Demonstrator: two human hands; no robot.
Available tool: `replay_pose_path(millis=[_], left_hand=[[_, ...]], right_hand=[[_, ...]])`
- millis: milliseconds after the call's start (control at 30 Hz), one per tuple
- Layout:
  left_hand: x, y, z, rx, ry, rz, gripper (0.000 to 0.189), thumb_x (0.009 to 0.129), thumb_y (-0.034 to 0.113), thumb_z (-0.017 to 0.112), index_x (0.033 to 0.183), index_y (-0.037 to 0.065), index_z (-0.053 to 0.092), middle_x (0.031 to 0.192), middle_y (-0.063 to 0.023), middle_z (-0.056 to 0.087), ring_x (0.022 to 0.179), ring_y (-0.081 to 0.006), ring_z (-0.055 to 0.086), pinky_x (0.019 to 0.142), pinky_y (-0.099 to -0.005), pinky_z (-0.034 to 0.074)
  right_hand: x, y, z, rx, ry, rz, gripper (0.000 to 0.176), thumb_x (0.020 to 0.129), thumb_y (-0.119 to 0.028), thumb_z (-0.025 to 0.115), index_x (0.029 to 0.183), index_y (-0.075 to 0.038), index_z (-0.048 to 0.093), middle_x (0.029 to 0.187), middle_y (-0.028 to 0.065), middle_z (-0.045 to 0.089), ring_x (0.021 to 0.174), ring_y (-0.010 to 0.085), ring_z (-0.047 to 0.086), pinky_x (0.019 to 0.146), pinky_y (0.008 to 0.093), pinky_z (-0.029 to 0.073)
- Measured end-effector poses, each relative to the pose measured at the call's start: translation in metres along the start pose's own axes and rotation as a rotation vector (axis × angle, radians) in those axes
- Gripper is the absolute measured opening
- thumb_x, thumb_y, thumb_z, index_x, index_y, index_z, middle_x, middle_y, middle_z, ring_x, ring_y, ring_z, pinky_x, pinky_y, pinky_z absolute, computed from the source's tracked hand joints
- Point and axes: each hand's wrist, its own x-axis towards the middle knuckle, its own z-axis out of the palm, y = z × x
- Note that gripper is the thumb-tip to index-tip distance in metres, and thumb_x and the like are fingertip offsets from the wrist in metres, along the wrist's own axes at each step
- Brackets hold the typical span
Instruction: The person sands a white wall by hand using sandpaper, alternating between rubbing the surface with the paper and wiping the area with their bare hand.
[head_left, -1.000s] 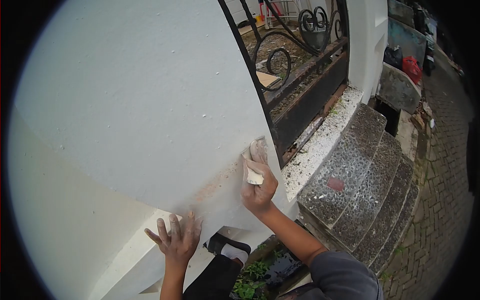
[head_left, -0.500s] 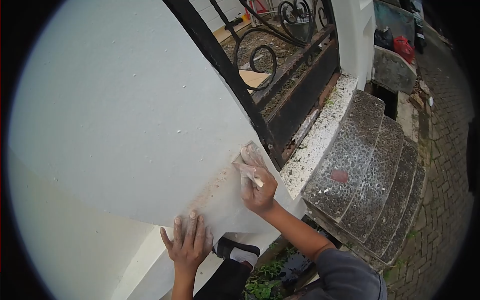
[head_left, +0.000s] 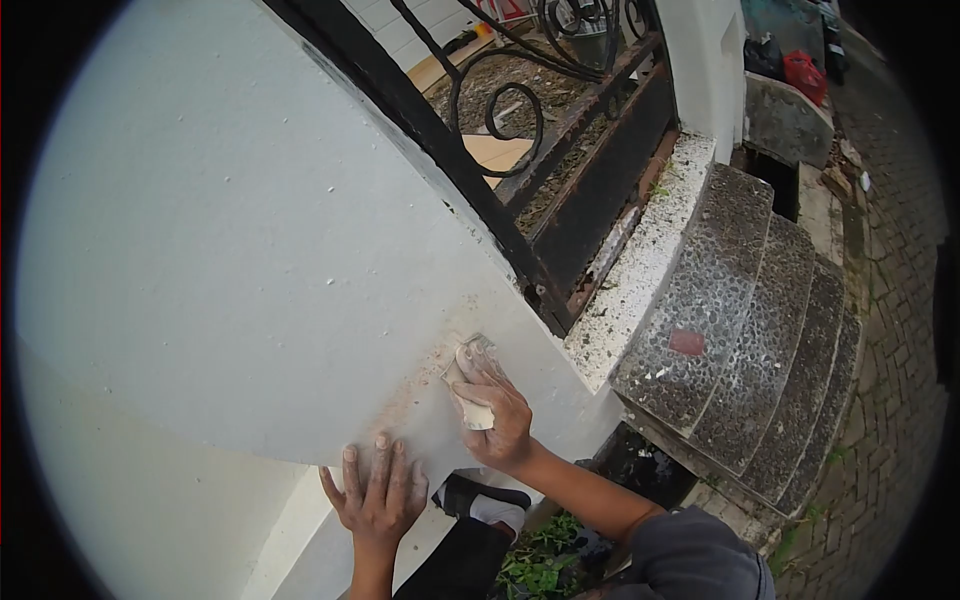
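Note:
My left hand [head_left: 378,492] rests against the lower part of the white wall [head_left: 250,270], fingers spread and dusty, holding nothing. To its upper right, my right hand [head_left: 490,408] grips a pale, folded piece of sandpaper [head_left: 478,413] and presses it on the wall. Whitish dust covers the fingers of both hands. Between the two hands runs a reddish-brown rough patch [head_left: 412,388] on the wall surface. The far edge of the sandpaper lies under my right fingertips.
A black metal gate [head_left: 600,165] stands beyond the wall's edge. Curved pebbled steps [head_left: 700,310] lie on the right, beside a brick-paved lane [head_left: 895,330]. Below are my shoe [head_left: 482,494], green plants [head_left: 545,560] and a dark drain [head_left: 650,468]. Bags [head_left: 804,76] sit at upper right.
My right hand has moved down and slightly left along the wall with the sandpaper, closer to my left hand. My left hand stays on the wall. The view has shifted slightly.

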Motion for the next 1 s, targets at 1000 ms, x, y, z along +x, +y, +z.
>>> replay_pose_path(millis=[1000], left_hand=[[-0.002, 0.001, -0.002, 0.044, -0.041, -0.016, 0.032, 0.073, 0.033, 0.064, 0.103, 0.022, 0.07, 0.121, 0.0056, 0.061, 0.125, -0.0301, 0.043, 0.109, -0.0494, 0.022]], right_hand=[[0.049, 0.006, 0.0, -0.045, 0.078, 0.038, 0.008, 0.086, 0.006, 0.052, 0.094, 0.007, 0.054, 0.104, 0.0271, 0.063, 0.106, 0.0371, 0.06, 0.094, 0.0415, 0.044]])
